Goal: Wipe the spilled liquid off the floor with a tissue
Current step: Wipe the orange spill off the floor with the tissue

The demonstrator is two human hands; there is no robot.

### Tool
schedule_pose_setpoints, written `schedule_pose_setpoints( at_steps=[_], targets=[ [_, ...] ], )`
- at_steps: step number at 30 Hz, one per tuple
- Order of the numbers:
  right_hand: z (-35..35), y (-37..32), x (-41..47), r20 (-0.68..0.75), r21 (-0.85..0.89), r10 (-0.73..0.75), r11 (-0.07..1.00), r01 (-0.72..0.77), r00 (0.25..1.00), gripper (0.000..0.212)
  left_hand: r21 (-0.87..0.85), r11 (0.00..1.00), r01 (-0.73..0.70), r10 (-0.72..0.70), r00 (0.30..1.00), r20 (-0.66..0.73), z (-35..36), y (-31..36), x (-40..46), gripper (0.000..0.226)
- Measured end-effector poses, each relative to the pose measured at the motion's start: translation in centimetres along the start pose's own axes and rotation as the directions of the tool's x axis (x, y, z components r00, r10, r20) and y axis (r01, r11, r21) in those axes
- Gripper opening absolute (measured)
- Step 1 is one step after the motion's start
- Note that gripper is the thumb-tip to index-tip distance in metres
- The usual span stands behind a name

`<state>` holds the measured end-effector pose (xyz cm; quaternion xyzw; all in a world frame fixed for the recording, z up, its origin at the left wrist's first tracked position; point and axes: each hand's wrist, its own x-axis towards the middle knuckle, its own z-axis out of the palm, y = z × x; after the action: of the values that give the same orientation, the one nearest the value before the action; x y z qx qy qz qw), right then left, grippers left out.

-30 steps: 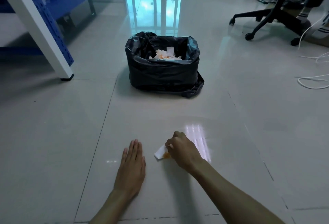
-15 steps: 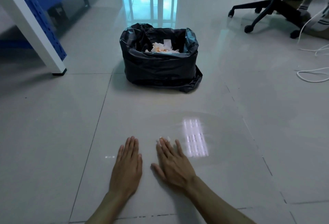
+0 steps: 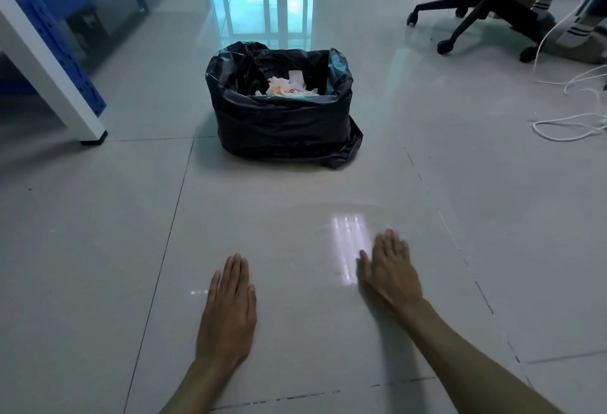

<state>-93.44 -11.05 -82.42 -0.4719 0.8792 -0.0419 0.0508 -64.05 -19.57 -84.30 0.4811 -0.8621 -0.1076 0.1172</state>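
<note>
My left hand [image 3: 228, 311] lies flat on the pale floor tile with its fingers together and nothing in it. To its right, my right hand [image 3: 391, 269] presses flat on the floor, slightly blurred, beside a glossy wet-looking patch [image 3: 348, 233]. The tissue does not show; it is hidden under that palm, and none lies on the floor where it was. No orange liquid is visible on the tiles.
A bin lined with a black bag [image 3: 279, 124] stands ahead, holding used stained tissues [image 3: 289, 88]. A blue and white shelf leg [image 3: 49, 62] is at far left. An office chair base [image 3: 476, 9], a person's feet [image 3: 542, 9] and white cables [image 3: 565, 127] are at right.
My right hand went from pinching the orange-stained tissue to pressing it flat, then slid to the right across the tile. My left hand stayed put. The view tilted and moved closer to the bin.
</note>
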Motion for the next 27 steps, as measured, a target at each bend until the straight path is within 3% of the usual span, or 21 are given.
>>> schedule_pose_setpoints(
  at_steps=[3,7,9,11,13,15,17,19,21,24,27],
  targets=[
    [1.0,-6.6,0.1,-0.039,0.038,-0.28,0.959,0.281,0.959,0.074,-0.032,0.999,0.011,-0.011,1.0,0.006,0.0,-0.1,0.0,0.057],
    [1.9,-14.0,-3.7,-0.021,0.107,-0.622,0.777,0.62,0.783,0.063,-0.035,0.999,-0.004,0.004,1.0,0.016,0.0,-0.5,0.0,0.058],
    [2.1,-14.6,-5.9,-0.015,0.074,-0.719,0.692,0.718,0.695,0.058,-0.015,0.998,-0.064,0.064,0.998,0.022,0.1,-0.9,-0.1,0.06],
    [1.7,-12.8,-7.1,-0.008,0.043,-0.752,0.658,0.752,0.659,0.058,-0.041,0.998,-0.037,0.038,0.999,0.019,0.0,-1.0,-0.1,0.06],
    [1.0,-9.8,-7.2,0.0,0.023,-0.734,0.679,0.734,0.679,0.059,-0.06,0.998,0.0,0.001,1.0,0.021,0.0,-0.9,-0.1,0.06],
    [0.2,-5.8,-6.5,-0.006,0.007,-0.64,0.768,0.64,0.769,0.058,-0.049,0.999,-0.006,0.007,1.0,0.029,0.0,-0.6,-0.1,0.06],
    [-0.6,-0.9,-5.8,-0.005,-0.009,-0.451,0.892,0.451,0.892,0.056,-0.049,0.999,-0.008,0.01,0.999,0.044,0.0,-0.5,-0.2,0.061],
    [-1.5,3.7,-5.7,0.009,-0.018,-0.237,0.971,0.237,0.972,0.07,-0.057,0.998,0.002,0.002,0.999,0.054,-0.2,-0.2,-0.7,0.063],
    [-1.7,6.7,-6.4,0.006,-0.046,-0.073,0.996,0.073,0.997,0.074,-0.066,0.998,0.003,0.001,0.998,0.064,-0.3,0.4,-1.6,0.063],
    [-1.2,5.9,-7.0,-0.005,-0.021,0.065,0.998,-0.066,0.998,0.086,-0.063,0.998,-0.016,0.019,0.998,0.059,-0.3,0.7,-2.9,0.061],
    [-0.2,0.8,-7.4,-0.018,0.01,-0.039,0.999,0.039,0.999,0.089,-0.063,0.998,-0.013,0.016,0.999,0.05,-0.2,0.6,-3.1,0.061]
  ],
)
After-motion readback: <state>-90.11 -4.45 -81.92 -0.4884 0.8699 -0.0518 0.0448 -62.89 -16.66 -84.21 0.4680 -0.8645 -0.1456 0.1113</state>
